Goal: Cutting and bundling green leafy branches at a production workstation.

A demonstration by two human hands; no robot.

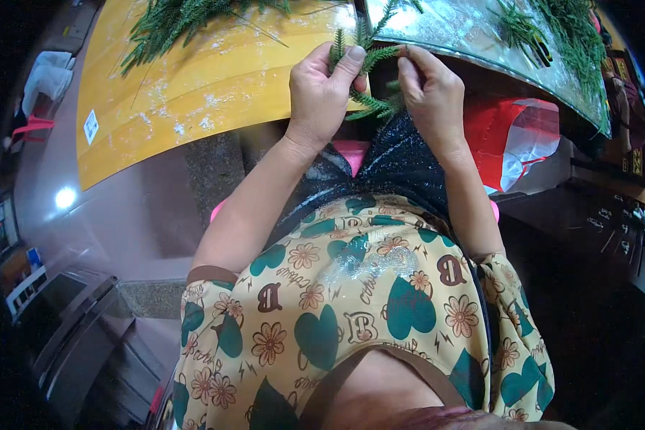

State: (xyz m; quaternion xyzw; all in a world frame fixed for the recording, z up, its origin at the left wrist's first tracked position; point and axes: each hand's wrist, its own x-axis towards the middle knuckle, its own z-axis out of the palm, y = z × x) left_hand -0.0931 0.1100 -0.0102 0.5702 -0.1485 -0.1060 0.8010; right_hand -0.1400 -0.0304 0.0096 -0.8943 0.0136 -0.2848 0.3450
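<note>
Between my two hands is a green artificial pine sprig (369, 59) with several branching tips, held over my lap at the table edge. My left hand (324, 89) is closed round its middle, thumb pressed on the stem. The thumb and fingers of my right hand (431, 89) pinch the tip of one side branch. Lower needles of the sprig hang between the hands, in front of my dark trousers. A pile of similar pine sprigs (183, 25) lies on the yellow tabletop (165, 107) beyond my left hand.
At right, a glass-topped surface (455, 25) carries more greenery (570, 46) and a dark-handled tool (541, 51), perhaps scissors. White flecks dot both tops. A red and white bag (512, 136) stands below the glass edge. A pink chair (32, 129) is at far left.
</note>
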